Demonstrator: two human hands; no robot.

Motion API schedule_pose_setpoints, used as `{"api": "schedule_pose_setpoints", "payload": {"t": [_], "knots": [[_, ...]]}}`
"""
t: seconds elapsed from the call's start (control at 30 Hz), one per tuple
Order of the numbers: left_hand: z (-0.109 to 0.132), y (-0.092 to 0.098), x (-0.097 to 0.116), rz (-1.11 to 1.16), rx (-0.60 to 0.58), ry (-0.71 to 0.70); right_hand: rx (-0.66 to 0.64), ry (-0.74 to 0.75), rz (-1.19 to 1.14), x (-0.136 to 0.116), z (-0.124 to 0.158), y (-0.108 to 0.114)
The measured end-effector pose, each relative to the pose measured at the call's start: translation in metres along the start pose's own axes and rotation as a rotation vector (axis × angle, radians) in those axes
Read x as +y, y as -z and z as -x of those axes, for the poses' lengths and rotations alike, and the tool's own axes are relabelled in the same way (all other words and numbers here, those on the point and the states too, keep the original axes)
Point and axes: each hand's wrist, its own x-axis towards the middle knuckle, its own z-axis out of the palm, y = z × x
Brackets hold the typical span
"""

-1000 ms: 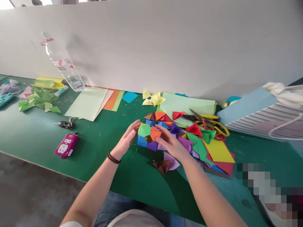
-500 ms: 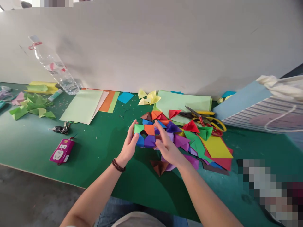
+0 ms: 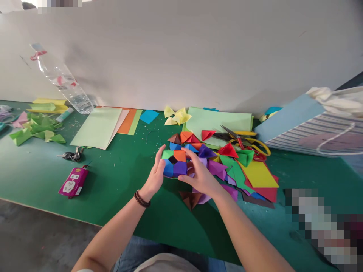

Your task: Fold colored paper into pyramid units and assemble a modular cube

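Between my two hands is a block of folded paper (image 3: 179, 167), with green, orange, blue and purple sections set around a small dark opening. My left hand (image 3: 156, 172) grips its left side, thumb toward me. On the right side, the fingers and thumb of my right hand (image 3: 198, 172) close around it; its far side is hidden. Just beyond and to the right lie several folded paper pieces, among them a red one (image 3: 228, 150), a dark purple one (image 3: 207, 151) and a green one (image 3: 245, 157). A brown folded piece (image 3: 190, 200) lies below my right hand.
Scissors (image 3: 241, 140) rest beside yellow paper (image 3: 256, 174) on the green table (image 3: 127, 204). A striped bag (image 3: 306, 132) stands at right, a plastic bottle (image 3: 66, 85) leans on the wall, and a magenta power socket (image 3: 73, 182) and keys (image 3: 74, 154) lie left.
The fingers of my right hand have shifted and curled more closely around the block. The opening in the block looks smaller, and its sections sit closer together.
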Motion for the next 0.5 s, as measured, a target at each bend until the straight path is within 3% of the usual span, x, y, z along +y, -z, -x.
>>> {"api": "schedule_pose_setpoints", "payload": {"t": [0.27, 0.5], "knots": [[-0.0019, 0.0003, 0.0021, 0.082, -0.056, 0.178, 0.009, -0.059, -0.077, -0.0045, -0.0035, -0.0035], [-0.0048, 0.0091, 0.0088, 0.110, -0.104, 0.175, 0.000, -0.166, -0.310, 0.0040, -0.0070, -0.0043]]}}
